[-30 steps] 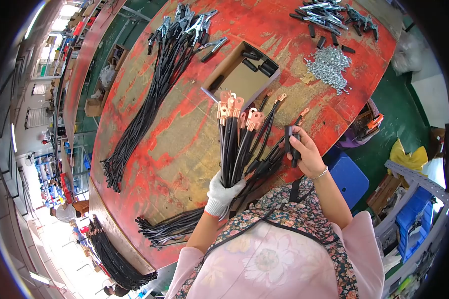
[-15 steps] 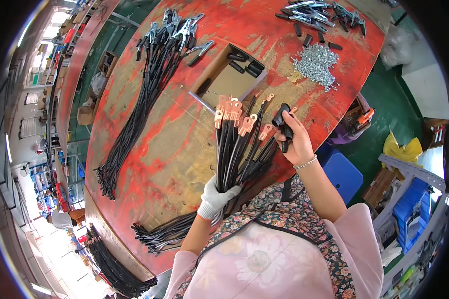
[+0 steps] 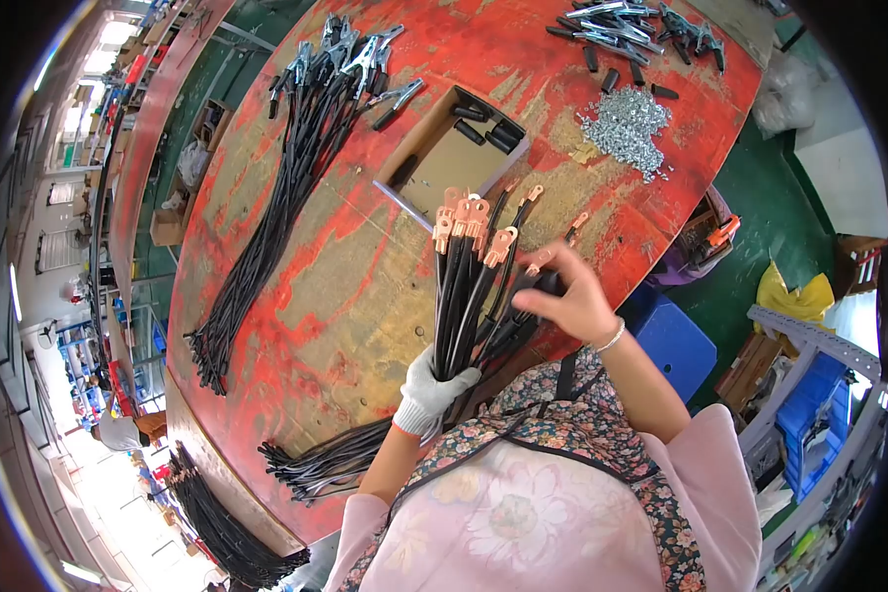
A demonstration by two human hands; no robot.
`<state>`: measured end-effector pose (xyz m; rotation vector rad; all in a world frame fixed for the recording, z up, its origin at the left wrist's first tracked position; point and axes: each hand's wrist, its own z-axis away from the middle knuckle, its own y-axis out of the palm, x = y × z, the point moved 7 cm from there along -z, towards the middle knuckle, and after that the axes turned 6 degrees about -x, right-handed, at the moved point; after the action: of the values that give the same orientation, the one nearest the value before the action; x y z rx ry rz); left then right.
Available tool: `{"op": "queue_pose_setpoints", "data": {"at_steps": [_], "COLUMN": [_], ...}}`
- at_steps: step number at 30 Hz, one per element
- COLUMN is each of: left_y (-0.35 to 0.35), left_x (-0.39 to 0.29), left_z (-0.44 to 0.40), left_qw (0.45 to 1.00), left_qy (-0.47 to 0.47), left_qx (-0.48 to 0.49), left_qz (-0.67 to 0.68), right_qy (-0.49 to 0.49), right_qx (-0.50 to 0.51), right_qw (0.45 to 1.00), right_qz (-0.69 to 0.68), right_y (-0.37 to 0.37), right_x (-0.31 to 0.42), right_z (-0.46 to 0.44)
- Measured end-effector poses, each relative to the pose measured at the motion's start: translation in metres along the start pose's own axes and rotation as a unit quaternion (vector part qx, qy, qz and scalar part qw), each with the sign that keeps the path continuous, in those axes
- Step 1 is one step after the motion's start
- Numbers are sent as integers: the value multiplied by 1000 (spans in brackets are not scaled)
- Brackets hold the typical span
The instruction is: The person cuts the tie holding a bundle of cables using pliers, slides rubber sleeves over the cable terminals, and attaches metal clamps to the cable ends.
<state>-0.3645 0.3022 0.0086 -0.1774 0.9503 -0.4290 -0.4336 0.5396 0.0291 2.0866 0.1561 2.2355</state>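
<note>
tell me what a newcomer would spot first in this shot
Probably the copper lugs, fanned out at the ends of the black cables that the white-gloved left hand grips near the front of the worn red table. Next might come the heap of small silver parts right of the open box, and the long cable bundle with metal clamps at its far end, left of the box.
</note>
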Motion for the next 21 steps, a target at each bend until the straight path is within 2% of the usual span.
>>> {"op": "queue_pose_setpoints", "data": {"at_steps": [1, 3, 5, 6, 7, 9, 11, 12, 13, 14, 15, 17, 19, 21], "left_y": [0, 4, -2, -6, -9, -16, -17, -17, -18, -17, -15, -12, -10, -7], "left_x": [-2, -7, -3, 5, 9, 4, 1, 4, 4, 3, 3, 2, 1, 1], "left_z": [0, -1, -4, -8, -9, -7, -7, -7, -7, -5, -4, -3, -1, 1], "left_qw": [1000, 998, 993, 992, 991, 988, 983, 979, 979, 978, 976, 977, 979, 978], "left_qy": [8, 3, -4, -7, -9, 5, -6, -31, -32, -41, -50, -52, -55, -65], "left_qx": [-8, -40, -76, -72, -69, -74, -39, -12, -12, -3, 6, 20, 33, 46], "left_qz": [0, 45, 87, 103, 118, 132, 179, 200, 200, 205, 211, 203, 195, 195], "right_qy": [57, 76, 94, 141, 141, 157, 153, 184, 210, 289, 290, 225, 228, 183], "right_qx": [30, 103, 131, 151, 154, 285, 288, 223, 151, 121, 120, 63, 43, -16], "right_qw": [998, 991, 972, 944, 945, 855, 844, 911, 953, 950, 950, 953, 957, 959], "right_qz": [4, 49, 168, 256, 253, 403, 425, 296, 158, 0, 1, -192, -172, -214], "right_y": [13, 38, 50, 47, 43, 33, 22, 15, 7, 4, 2, -3, -5, -10], "right_x": [-10, -39, -68, -80, -80, -92, -90, -85, -81, -83, -79, -54, -42, -34], "right_z": [10, 26, 41, 46, 46, 50, 45, 41, 36, 35, 33, 21, 10, -8]}}
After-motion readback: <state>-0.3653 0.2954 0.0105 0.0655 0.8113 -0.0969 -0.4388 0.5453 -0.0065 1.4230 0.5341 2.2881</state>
